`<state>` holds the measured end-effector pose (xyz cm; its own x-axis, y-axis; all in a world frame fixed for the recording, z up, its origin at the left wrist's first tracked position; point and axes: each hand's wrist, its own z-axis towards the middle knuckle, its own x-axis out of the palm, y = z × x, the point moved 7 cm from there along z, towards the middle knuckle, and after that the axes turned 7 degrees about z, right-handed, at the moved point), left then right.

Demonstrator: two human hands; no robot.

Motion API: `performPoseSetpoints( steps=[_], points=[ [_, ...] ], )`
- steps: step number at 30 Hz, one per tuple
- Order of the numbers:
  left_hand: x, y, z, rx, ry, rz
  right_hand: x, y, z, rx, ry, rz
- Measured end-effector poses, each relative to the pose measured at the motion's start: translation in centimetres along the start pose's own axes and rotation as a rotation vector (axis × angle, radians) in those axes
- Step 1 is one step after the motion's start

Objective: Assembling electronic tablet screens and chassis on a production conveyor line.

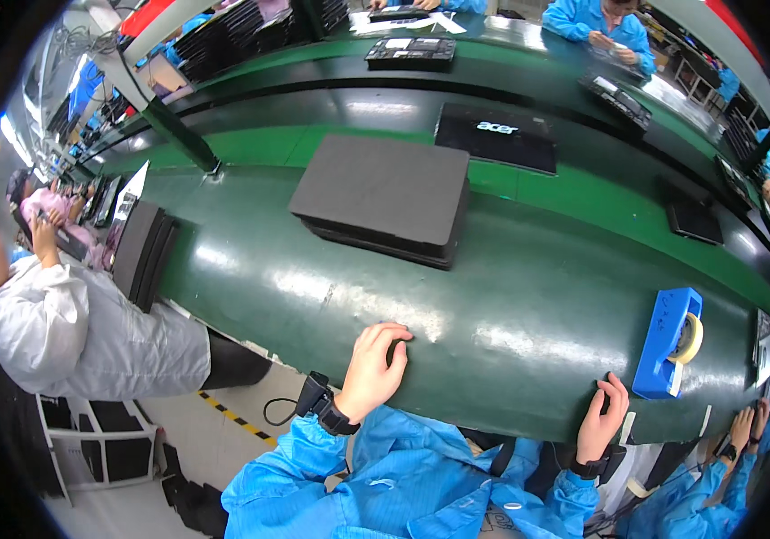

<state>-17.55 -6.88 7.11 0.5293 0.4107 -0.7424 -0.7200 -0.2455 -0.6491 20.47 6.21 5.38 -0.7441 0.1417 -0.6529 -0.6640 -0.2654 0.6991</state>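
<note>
My left hand rests on the green work table near its front edge. Its fingers are loosely bent, the thumb lies apart from them, and it holds nothing. At the same edge, farther right, my right hand is palm inward with fingers a little curled and empty. Nearest to it is a blue tape dispenser with a roll of pale yellow tape. Beyond my left hand lies a stack of flat dark grey panels, apart from both hands. Both wrists wear black bands.
Behind the stack, a closed black laptop lies on a green strip. Opened laptop bases sit on the conveyor line beyond. A green post stands at left. A person in white works at left; another's hands are at right.
</note>
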Motion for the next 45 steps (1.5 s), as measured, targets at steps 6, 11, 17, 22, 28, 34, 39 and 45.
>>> performPoseSetpoints(
  steps=[6,11,17,22,28,34,39,45],
  points=[
    [1.2,-1.4,2.7,0.088,-0.022,-0.228,1.0,-0.7,2.6,0.104,0.017,0.205],
    [4.3,1.9,4.0,-0.098,-0.004,-0.286,2.1,-1.6,3.3,0.069,0.012,0.204],
    [4.7,2.2,4.2,-0.095,-0.014,-0.283,2.4,-3.6,3.1,0.161,0.013,0.386],
    [4.6,2.1,4.8,-0.099,-0.035,-0.297,2.6,-3.4,3.4,0.160,-0.004,0.419],
    [4.2,1.7,5.1,-0.099,-0.046,-0.333,2.9,-3.5,3.6,0.201,0.046,0.455],
    [5.3,2.4,4.7,-0.132,-0.069,-0.281,2.1,-4.3,2.4,0.167,-0.023,0.407],
    [4.4,1.9,4.5,-0.142,-0.060,-0.282,2.0,-2.9,2.5,0.126,-0.012,0.358],
    [5.1,1.8,5.4,-0.164,-0.059,-0.341,0.9,-1.7,3.3,0.036,-0.083,0.299]
  ],
)
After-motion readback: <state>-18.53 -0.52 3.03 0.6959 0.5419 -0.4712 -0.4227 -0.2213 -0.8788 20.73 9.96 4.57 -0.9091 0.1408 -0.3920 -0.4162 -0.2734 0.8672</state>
